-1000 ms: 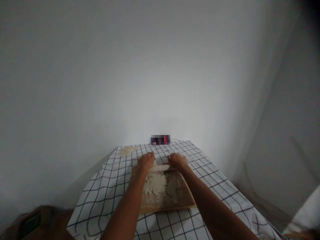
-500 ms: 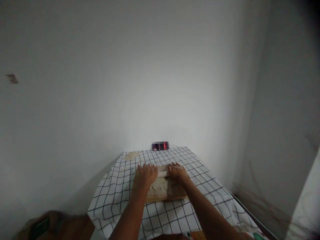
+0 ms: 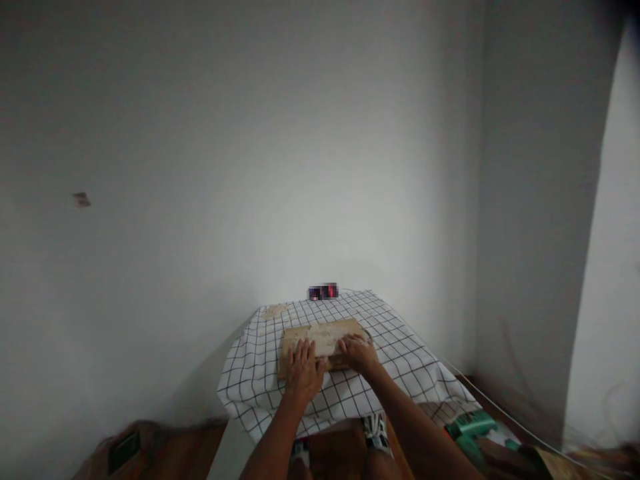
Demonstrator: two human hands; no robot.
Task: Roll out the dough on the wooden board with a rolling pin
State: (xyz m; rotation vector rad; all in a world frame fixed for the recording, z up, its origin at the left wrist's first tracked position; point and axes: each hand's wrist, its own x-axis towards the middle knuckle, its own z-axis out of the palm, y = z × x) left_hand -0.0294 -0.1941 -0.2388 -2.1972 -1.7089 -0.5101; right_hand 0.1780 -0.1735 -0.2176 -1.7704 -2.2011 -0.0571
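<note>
A sheet of pale dough [image 3: 326, 335] lies on a wooden board [image 3: 350, 327], flattened and rough at its edges. Near the board's front edge, a rolling pin [image 3: 336, 360] shows only as a short strip between my hands; most of it is hidden. My left hand [image 3: 304, 370] rests palm down over its left end, fingers stretched forward and spread above the board. On the other side my right hand [image 3: 359, 352] is bent over the right end, its fingers curled and the thumb side facing the dough.
The board sits on a table under a white checked cloth [image 3: 250, 367]. A pixelated dark object [image 3: 323, 291] stands at the back, by the wall. Pale powder or dough [image 3: 275, 311] lies at the far left. A green object [image 3: 470, 427] is low at the right, near a cable [image 3: 495, 405].
Both hands have come back toward me, from the board's far part to its front edge. More of the dough shows beyond them. The view has shifted too.
</note>
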